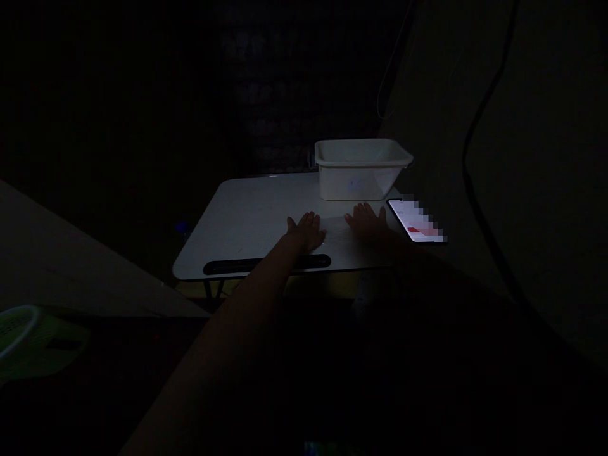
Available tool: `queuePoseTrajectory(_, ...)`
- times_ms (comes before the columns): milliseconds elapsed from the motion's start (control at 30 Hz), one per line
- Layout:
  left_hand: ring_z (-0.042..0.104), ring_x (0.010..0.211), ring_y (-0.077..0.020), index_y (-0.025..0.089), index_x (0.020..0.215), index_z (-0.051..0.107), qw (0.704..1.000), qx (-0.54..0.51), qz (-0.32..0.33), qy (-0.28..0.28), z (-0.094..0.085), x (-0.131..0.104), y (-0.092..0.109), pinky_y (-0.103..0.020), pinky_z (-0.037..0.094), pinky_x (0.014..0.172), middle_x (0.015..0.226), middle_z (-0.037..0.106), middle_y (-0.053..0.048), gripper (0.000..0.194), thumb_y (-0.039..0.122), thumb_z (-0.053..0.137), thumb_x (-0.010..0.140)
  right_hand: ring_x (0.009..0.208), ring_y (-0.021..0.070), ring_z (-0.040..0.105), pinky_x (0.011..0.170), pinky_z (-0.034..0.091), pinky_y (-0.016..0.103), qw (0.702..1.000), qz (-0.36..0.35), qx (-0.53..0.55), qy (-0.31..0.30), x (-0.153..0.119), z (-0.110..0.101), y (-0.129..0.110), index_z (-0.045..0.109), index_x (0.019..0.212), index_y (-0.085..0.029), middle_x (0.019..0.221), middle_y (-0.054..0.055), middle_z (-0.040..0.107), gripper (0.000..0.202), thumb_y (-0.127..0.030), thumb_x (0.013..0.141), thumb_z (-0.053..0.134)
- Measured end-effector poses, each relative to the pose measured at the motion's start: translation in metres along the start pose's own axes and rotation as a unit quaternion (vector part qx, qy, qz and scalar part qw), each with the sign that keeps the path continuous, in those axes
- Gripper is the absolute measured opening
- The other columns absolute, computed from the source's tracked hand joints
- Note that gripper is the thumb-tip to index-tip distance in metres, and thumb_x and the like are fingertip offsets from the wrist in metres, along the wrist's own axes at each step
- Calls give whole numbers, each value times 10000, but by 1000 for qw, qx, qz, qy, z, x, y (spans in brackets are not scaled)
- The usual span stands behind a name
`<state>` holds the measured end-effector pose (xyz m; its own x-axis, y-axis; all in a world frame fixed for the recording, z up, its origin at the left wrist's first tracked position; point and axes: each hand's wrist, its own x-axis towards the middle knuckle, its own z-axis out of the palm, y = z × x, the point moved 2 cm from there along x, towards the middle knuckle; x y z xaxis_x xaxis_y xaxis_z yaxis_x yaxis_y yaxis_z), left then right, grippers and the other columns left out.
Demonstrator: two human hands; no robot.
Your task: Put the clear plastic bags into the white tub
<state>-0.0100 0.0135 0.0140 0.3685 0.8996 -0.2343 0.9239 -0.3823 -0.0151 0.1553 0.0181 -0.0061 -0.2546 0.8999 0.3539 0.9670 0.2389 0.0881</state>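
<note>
Both hands rest on a small white table [247, 212] in a dark room. My left hand [306, 232] lies palm down with its fingers spread, just behind the black slot [223, 267] at the table's front edge. To its right, my right hand [367, 221] is also palm down, fingers apart, in front of a white plastic bin [351, 183]. Between the hands shows a faint, slightly shiny patch, perhaps clear plastic film; the dim light hides what it is. A lit phone [408, 218] lies right of my right hand, its screen partly blurred.
The bin stands at the table's back right, its inside too dim to make out. A green basket [57, 345] is low at the left, near a pale panel [95, 253]. A dark cable [468, 164] runs down the right wall.
</note>
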Motion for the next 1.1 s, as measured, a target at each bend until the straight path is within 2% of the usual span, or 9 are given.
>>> queuePoseTrajectory(67,-4,1272,-203,111,1326,56,1000,-2,-2,-6,0,0,0,-555,57,961,1396,0,-80,598,422,84,816,1195,292,288,907,177,604,1000,13,2,21,4,-3,-5,426,1170,-58,1260,200,392,534,-358,860,112)
queuePoseTrajectory(133,-3,1272,-205,115,1327,55,1000,-2,-2,-7,0,1,0,-553,60,962,1396,4,-79,601,425,88,814,1215,256,261,933,178,566,1000,-12,14,20,8,-5,-17,379,1205,-46,1295,188,345,528,-341,862,106)
queuePoseTrajectory(267,10,1272,-206,138,1328,71,1000,5,-2,-1,0,1,0,-552,74,959,1398,22,-74,586,416,88,813,1222,218,257,949,181,539,994,-92,42,-52,12,-6,-46,357,1228,-90,1319,143,321,491,-321,864,121)
queuePoseTrajectory(400,5,1272,-204,141,1330,60,1000,4,1,-7,0,2,0,-553,74,958,1398,15,-72,588,416,97,811,1231,209,238,948,188,537,989,-106,51,-94,10,-5,-58,341,1241,-116,1331,128,303,480,-318,866,120)
queuePoseTrajectory(1000,8,1271,-214,127,1329,59,1000,4,-4,-1,2,4,-1,-560,76,957,1397,11,-69,600,429,89,811,1212,230,277,930,194,562,997,-74,-3,-6,0,5,-25,391,1203,-120,1295,163,358,476,-323,866,123)
queuePoseTrajectory(1100,6,1270,-225,132,1330,59,1000,6,-4,-1,3,5,-1,-559,76,959,1398,15,-67,603,435,94,809,1213,248,270,922,191,573,997,-78,-15,-13,0,6,-22,401,1197,-105,1297,176,349,483,-319,867,120)
